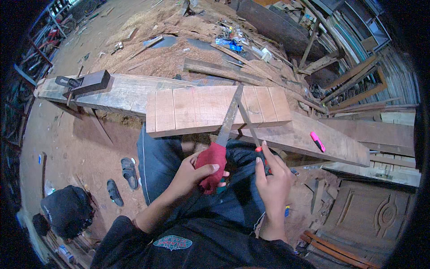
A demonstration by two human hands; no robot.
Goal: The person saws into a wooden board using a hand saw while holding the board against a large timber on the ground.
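My left hand (190, 172) is closed round the red cloth-wrapped handle of a hand saw (231, 114). The saw's blade slants up and away over a thick wooden block (201, 105), its teeth facing left. In my right hand (274, 177) is a slim file (248, 119), gripped by its red and black handle with the index finger stretched along it. The file's far end crosses or meets the saw blade near its tip; whether they touch I cannot tell. Several straight lines run across the block's top. It lies on a long wooden beam (331, 140) in front of my legs.
On the beam's left end sits a dark wooden hand plane (89, 84); a pink marker (317, 141) lies on its right part. Sandals (129, 173) and a dark bag-like bundle (68, 211) are on the floor at left. Sawdust and offcuts spread beyond. A carved panel (376, 215) lies at lower right.
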